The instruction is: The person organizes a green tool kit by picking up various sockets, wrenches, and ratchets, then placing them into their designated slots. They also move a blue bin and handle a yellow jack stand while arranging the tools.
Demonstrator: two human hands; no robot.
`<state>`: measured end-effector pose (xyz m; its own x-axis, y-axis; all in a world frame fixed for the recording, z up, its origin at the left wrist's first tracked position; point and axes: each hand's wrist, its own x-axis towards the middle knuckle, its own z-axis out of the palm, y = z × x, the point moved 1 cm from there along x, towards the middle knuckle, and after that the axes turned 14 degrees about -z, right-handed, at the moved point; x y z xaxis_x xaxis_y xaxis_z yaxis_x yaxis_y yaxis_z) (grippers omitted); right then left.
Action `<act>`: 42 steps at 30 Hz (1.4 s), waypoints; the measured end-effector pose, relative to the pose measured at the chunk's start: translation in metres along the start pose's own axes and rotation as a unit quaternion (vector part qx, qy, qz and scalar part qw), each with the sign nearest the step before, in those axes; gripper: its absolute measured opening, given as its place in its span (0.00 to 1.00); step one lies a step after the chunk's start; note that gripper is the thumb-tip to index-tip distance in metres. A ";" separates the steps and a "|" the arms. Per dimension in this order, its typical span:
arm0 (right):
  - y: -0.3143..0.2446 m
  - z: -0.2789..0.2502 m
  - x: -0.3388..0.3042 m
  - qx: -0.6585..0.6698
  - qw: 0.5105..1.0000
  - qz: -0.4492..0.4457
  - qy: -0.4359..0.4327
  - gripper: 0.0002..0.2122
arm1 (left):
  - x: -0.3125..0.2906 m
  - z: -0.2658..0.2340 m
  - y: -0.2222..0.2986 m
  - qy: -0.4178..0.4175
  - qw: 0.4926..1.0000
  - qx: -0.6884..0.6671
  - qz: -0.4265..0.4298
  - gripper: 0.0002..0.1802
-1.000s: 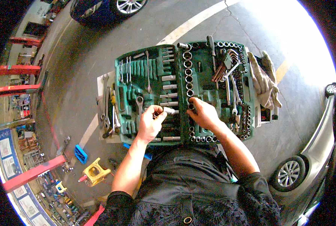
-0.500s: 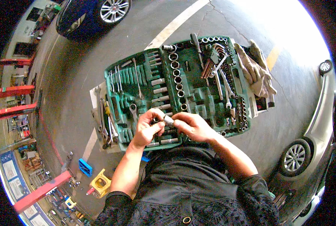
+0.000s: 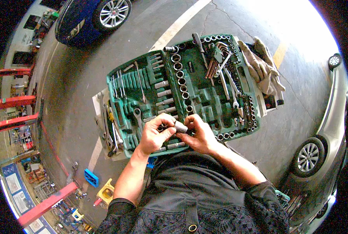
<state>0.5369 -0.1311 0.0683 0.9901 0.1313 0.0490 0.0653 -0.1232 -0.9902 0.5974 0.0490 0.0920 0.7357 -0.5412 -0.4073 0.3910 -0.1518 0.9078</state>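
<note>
A silver socket (image 3: 181, 127) is held between my two hands, over the near part of an open green tool case (image 3: 217, 134). My left hand (image 3: 157, 134) closes on the socket's left end with thumb and fingers. Round its right end, the thumb and fingers of my right hand (image 3: 199, 136) are curled. Large sockets (image 3: 178, 67) stand in a row along the case's hinge. Long sockets (image 3: 164, 93) lie in the left half, near a ratchet (image 3: 138, 113). On the right half rest loose combination wrenches (image 3: 231, 84) and a hex key set (image 3: 217, 64).
Work gloves (image 3: 261, 66) lie at the case's right edge. Loose wrenches (image 3: 107, 124) sit along its left side. A yellow stand (image 3: 105, 193) and a blue block (image 3: 91, 177) are on the floor at lower left. Cars (image 3: 308, 158) are parked right and far left.
My right hand has changed its hold: its fingers now curl round the socket from above and below. The socket has shifted slightly right, and more of it shows.
</note>
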 end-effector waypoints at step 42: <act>-0.023 -0.026 -0.032 -0.046 0.997 -0.009 0.054 0.19 | 0.020 0.027 0.005 -0.130 0.822 -0.531 -0.157 0.24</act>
<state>0.5066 -0.1581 0.0930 0.9960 0.0289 0.0844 0.0886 -0.2131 -0.9730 0.5990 0.0146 0.0911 0.4173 -0.7926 -0.4445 0.9031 0.4162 0.1057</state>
